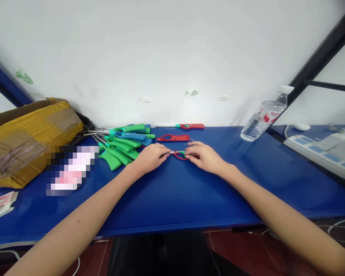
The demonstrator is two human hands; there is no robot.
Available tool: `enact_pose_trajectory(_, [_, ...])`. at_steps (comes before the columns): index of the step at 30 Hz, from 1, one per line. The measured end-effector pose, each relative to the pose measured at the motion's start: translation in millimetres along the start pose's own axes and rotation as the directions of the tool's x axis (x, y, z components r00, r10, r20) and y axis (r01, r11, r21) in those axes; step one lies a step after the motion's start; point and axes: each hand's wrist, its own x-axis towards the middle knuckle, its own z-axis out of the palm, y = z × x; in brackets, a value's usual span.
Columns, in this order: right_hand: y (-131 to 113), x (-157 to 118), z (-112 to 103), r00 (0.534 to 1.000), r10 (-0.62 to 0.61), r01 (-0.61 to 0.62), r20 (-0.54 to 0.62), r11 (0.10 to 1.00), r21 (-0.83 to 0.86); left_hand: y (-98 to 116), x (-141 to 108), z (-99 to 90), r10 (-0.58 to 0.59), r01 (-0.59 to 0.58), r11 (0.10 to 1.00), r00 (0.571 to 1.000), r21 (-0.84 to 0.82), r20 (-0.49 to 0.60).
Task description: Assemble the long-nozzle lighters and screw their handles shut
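Between my hands, low over the blue table, is a red stick lighter (pixel 179 156) with a green part near its metal tube. My left hand (pixel 153 157) is closed, thumb and fingers pinching the tube end. At the lighter's other end, the fingers of my right hand (pixel 207 157) are closed on the red handle, partly covering it. Just beyond lies a red lighter shell (pixel 175 138) with a thin wire-like piece (pixel 192 140) at its right end. Farther back, by the wall, a whole red lighter (pixel 191 126) rests with its metal tube pointing left.
Left of my hands is a pile of green and blue lighters (pixel 119 143). A taped cardboard box (pixel 31 142) stands at the far left of the blue table (pixel 172 203). To the right are a tilted water bottle (pixel 261 117) and a white power strip (pixel 319 153).
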Motion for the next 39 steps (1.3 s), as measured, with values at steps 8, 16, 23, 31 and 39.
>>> enact_pose_trajectory(8, [-1.3,2.9,-4.7,0.997,0.067,-0.073,0.039,0.985,0.158,0.9,6.5,2.4,-0.035,0.038,0.994,0.999,-0.103,0.025])
enact_pose_trajectory(16, [-8.2,2.8,-7.4,0.991,0.126,-0.134,0.051,0.971,0.196,3.5,12.6,7.9,-0.031,0.033,0.988,0.999,-0.149,0.018])
enact_pose_trajectory(23, [-8.0,2.4,-4.8,0.992,0.119,-0.124,0.036,0.966,0.226,8.3,12.4,9.4,-0.073,0.077,0.986,0.997,-0.146,0.031])
enact_pose_trajectory(31, [-5.5,0.8,-18.9,0.996,-0.008,-0.014,0.092,0.973,0.23,8.9,7.8,11.7,-0.035,0.038,0.996,0.999,-0.083,0.038])
enact_pose_trajectory(39, [-3.7,-3.8,-23.9,0.979,-0.101,0.091,0.177,0.994,0.066,14.6,5.4,10.0,-0.026,0.026,1.0,0.999,0.014,0.023])
